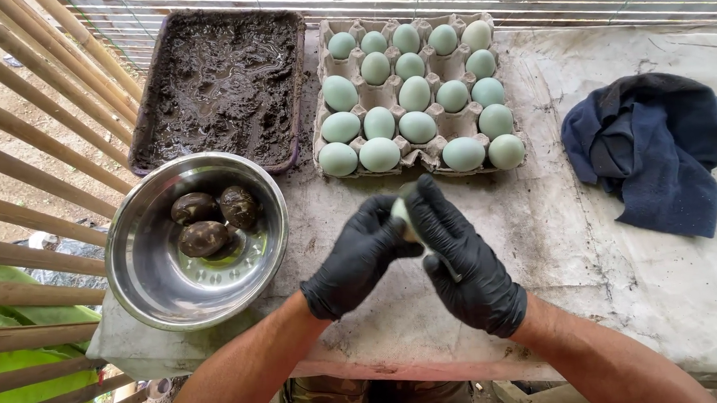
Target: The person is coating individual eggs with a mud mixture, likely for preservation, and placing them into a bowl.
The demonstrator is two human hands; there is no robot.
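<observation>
Three mud-coated eggs [206,220] already lie in the steel bowl [134,257], while both gloved hands, left hand [358,257] and right hand [464,261], close their fingers around one pale egg [404,219] above the counter [610,266], and the carton [451,66] behind remains nearly full.

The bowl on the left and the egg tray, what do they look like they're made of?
Bowl: apparently polished steel, shiny and mirror-like. Egg tray: looks like moulded paper pulp, matt grey-brown with rough, fibrous edges.

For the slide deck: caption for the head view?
Gloved left hand and right hand hold a pale egg between egg tray and steel bowl.
</observation>
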